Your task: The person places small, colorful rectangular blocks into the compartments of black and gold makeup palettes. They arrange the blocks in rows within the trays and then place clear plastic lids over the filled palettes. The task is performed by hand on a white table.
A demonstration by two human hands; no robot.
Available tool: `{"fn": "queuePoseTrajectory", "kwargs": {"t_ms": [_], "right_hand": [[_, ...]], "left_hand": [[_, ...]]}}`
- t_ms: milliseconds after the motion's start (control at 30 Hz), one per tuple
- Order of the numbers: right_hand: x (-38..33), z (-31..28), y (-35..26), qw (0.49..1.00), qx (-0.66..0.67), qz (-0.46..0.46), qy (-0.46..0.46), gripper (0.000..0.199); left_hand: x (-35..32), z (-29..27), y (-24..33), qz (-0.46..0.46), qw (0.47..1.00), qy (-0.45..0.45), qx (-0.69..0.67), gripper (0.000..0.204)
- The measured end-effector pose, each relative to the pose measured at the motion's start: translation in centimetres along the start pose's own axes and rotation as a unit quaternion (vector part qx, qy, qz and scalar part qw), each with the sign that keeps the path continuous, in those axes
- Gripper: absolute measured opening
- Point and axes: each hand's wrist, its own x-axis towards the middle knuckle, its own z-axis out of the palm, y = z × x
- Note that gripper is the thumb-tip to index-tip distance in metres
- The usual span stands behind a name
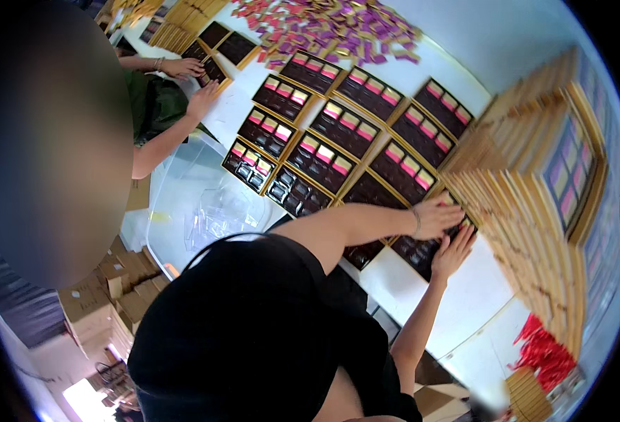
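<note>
My left hand (pixel 438 218) and my right hand (pixel 454 252) meet over a gold-edged box with a dark brown moulded tray (pixel 415 254). My left fingers stretch across its upper part, beside small yellowish pieces partly hidden beneath them. The fingers of my right hand lie extended along its right side. I see no object gripped in either hand. To the left and behind are several similar trays, many holding a row of pink-and-yellow pieces (pixel 315 152). One nearby tray (pixel 370 193) shows only dark compartments.
Tall stacks of gold-edged boxes (pixel 528 232) line the right side. Loose purple, gold and pink pieces (pixel 338 32) spread at the back. A red heap (pixel 543 355) lies at the lower right. At left, a co-worker's hands (pixel 201 98) touch another tray, near a clear plastic bin (pixel 176 162).
</note>
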Motion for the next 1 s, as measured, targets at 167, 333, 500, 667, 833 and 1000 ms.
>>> {"fn": "queuePoseTrajectory", "kwargs": {"t_ms": [167,333,500,667,833,1000], "right_hand": [[-0.3,-0.9,-2.4,0.999,-0.019,0.026,-0.025,0.064],[3.4,-4.9,-9.8,0.994,0.108,-0.015,0.025,0.058],[16.6,-2.2,-28.4,0.932,0.328,-0.145,-0.056,0.042],[34.8,7.4,-51.2,0.873,0.242,-0.422,-0.035,0.046],[49.0,15.3,-66.6,0.907,0.114,-0.381,-0.137,0.043],[54.6,21.4,-69.2,0.866,0.036,-0.462,-0.188,0.052]], "left_hand": [[-2.4,-1.1,-1.7,0.036,0.994,0.095,-0.027,0.057],[-12.1,-10.7,-13.1,-0.054,0.927,0.299,-0.219,0.04],[-27.0,-11.2,-43.0,-0.486,0.787,0.376,0.052,0.051],[-31.5,-12.1,-61.0,-0.572,0.784,0.228,-0.083,0.07],[-28.4,-10.0,-64.3,-0.723,0.654,0.222,-0.013,0.082],[-25.6,-8.1,-64.1,-0.622,0.736,0.268,0.002,0.086]]}}
